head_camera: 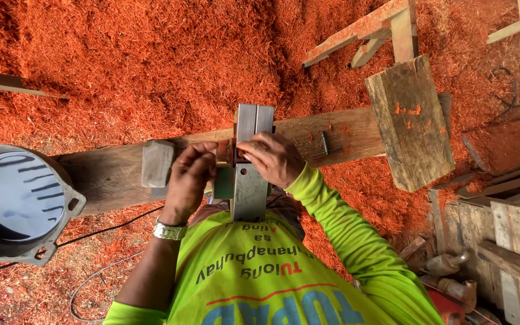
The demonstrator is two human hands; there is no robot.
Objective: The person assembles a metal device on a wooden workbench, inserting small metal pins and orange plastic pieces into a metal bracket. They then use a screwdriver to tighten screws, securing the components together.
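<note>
An electric planer [251,180] lies upside down across a long wooden plank [109,174], its grey metal sole plates facing up. My left hand [189,180], with a metal watch on the wrist, has its fingers curled and pinched at the gap in the middle of the sole. Whatever sits under the fingertips is hidden. My right hand [272,157], in a bright green sleeve, presses on the planer from the other side of the same gap. A grey rectangular block [156,162] rests on the plank just left of my left hand.
A dark T-shaped wrench [325,146] lies on the plank to the right. A thick board [410,123] crosses the plank's right end. A black bucket [16,204] stands at left. Red sawdust [151,60] covers the ground, with cords [103,232] and scrap timber [501,235] around.
</note>
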